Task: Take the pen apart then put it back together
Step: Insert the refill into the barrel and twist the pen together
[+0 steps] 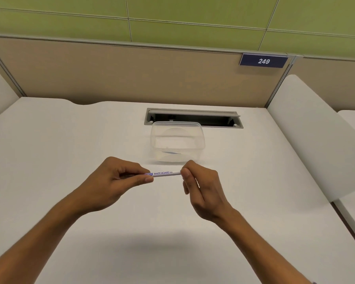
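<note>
Whiteboard pen held horizontal at frame centre, above the desk, w/ left hand pinched round one end & right hand fingertips closed on the other. Prob light, stiff, smooth plastic, bit slippery; grip barrel firmly, pull at end cap.
</note>
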